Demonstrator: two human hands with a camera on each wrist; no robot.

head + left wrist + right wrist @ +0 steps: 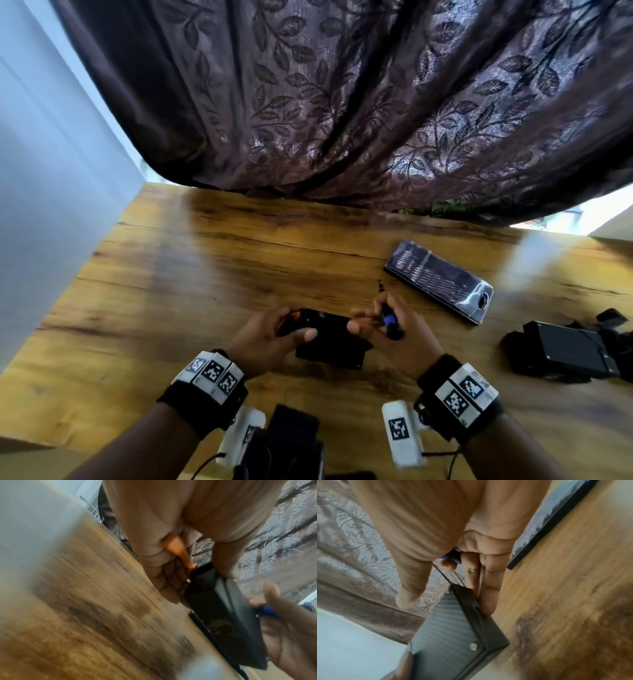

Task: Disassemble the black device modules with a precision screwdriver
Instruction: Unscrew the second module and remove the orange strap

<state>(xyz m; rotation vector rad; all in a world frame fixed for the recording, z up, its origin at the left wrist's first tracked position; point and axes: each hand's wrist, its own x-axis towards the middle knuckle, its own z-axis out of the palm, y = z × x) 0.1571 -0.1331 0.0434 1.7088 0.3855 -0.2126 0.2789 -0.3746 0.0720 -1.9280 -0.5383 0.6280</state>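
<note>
A black device module [330,342] lies on the wooden table [205,274] in front of me, held between both hands. My left hand [294,327] grips its left end with the thumb on top, and a small orange piece [178,549] shows between those fingers at the module's corner. My right hand [373,322] holds the precision screwdriver [388,320], black with a blue band and its tip pointing away from me, while two straight fingers [488,601] press on the module's right side. A pale screw [473,645] shows on the ribbed face of the module [453,628].
A long screwdriver bit case [438,281] lies at the right rear. More black modules [565,349] are piled at the right edge. A dark leaf-patterned curtain [342,102] hangs over the table's far edge, and a wall [51,171] runs along the left. A black item [291,442] sits at the near edge.
</note>
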